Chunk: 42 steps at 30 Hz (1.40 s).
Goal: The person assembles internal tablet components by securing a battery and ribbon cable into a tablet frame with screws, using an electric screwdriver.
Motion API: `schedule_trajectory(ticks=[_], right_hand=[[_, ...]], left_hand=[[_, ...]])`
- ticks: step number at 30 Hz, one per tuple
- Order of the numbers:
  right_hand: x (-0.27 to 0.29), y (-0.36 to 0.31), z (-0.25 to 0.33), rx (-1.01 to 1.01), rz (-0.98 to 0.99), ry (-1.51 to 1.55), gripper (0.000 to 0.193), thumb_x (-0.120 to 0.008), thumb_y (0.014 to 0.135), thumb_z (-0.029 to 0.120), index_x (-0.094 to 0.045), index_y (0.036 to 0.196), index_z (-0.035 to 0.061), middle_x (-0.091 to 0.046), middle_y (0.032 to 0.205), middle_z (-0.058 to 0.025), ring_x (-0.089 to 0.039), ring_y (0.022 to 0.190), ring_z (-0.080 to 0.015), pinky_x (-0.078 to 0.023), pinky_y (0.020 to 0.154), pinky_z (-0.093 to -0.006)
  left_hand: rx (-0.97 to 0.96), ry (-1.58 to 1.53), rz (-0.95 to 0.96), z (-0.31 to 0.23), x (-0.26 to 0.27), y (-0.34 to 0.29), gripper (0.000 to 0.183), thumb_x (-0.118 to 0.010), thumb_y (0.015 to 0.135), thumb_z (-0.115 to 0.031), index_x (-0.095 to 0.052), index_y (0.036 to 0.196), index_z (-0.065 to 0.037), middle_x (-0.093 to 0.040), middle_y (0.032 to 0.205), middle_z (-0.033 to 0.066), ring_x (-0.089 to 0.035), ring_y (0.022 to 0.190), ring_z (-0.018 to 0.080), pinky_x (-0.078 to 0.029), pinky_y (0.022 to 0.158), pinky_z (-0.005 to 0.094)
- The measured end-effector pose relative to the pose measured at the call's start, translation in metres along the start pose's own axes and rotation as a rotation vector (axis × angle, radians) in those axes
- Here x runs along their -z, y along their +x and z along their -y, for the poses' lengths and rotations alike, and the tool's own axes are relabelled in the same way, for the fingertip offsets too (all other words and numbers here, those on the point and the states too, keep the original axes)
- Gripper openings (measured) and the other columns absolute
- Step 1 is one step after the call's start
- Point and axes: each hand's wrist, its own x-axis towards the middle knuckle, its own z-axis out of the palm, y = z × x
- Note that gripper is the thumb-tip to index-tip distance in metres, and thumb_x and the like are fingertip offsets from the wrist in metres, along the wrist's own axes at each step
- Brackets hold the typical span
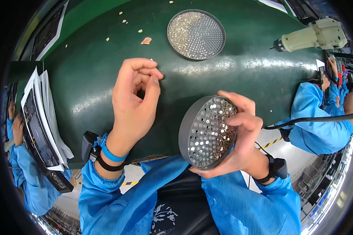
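My right hand (245, 133) grips a round dark-grey screw tray (187, 135) by its rim, tilted above the near edge of the table. One finger reaches over the rim onto a pile of small silvery screws (223, 135) at the tray's right side. Many of the tray's holes on the left hold single screws. To the left, my left hand (135, 96) hovers over the table with its fingers curled and thumb drawn in. A tiny pale bit shows at its index fingertip, too small to name.
A second round screw tray (222, 33), partly covered with loose screws, lies farther back on the green table (90, 70). Tan scraps (146, 40) are scattered nearby. An electric screwdriver (312, 37) is at the far right, framed panels (41, 121) stand at left. Co-workers (315, 117) sit on both sides.
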Motion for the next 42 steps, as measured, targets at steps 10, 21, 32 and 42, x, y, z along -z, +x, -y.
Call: schedule_trajectory(ticks=[10,21,32,42], right_hand=[[0.09,0.026,-0.028,-0.087,0.221,-0.428,0.096,-0.1,0.054,0.022,-0.041,0.129,0.0061,-0.049,0.15,-0.0258,-0.051,0.132,-0.0453,-0.039,0.112,-0.0545],[0.12,0.063,-0.041,-0.286,0.257,-0.642,0.099,-0.092,0.061,0.025,-0.041,0.142,-0.0026,-0.048,0.131,-0.0264,-0.047,0.125,-0.0476,-0.037,0.112,-0.0517],[0.022,0.176,0.043,-0.003,-0.129,-0.547,0.008,-0.064,0.101,0.007,-0.06,0.101,-0.0004,-0.068,0.082,-0.0234,-0.07,0.076,-0.0462,-0.055,0.069,-0.0495],[0.21,0.401,-0.271,-0.674,-0.174,-1.451,0.043,-0.063,0.095,0.029,-0.071,0.122,-0.0035,-0.077,0.116,-0.0242,-0.078,0.098,-0.0349,-0.062,0.084,-0.0467]], left_hand=[[0.028,-0.031,-0.021,-0.001,-0.003,-0.001,0.021,-0.057,0.104,0.003,-0.056,0.124,-0.001,-0.065,0.104,0.0062,-0.057,0.082,0.008,-0.049,0.072,0.0227],[0.029,-0.004,0.003,-0.003,0.001,0.0,0.021,-0.055,0.103,0.004,-0.054,0.123,-0.003,-0.064,0.103,0.0051,-0.057,0.08,0.0074,-0.048,0.071,0.0222],[-0.056,0.106,-0.025,-0.005,-0.003,0.003,0.023,-0.062,0.094,0.008,-0.059,0.115,0.0,-0.071,0.093,0.0082,-0.063,0.07,0.0114,-0.051,0.063,0.0265],[-0.075,0.058,0.014,-0.014,-0.003,0.008,0.023,-0.064,0.093,0.006,-0.06,0.115,0.0,-0.072,0.093,0.0107,-0.07,0.07,0.0161,-0.057,0.062,0.0298]])
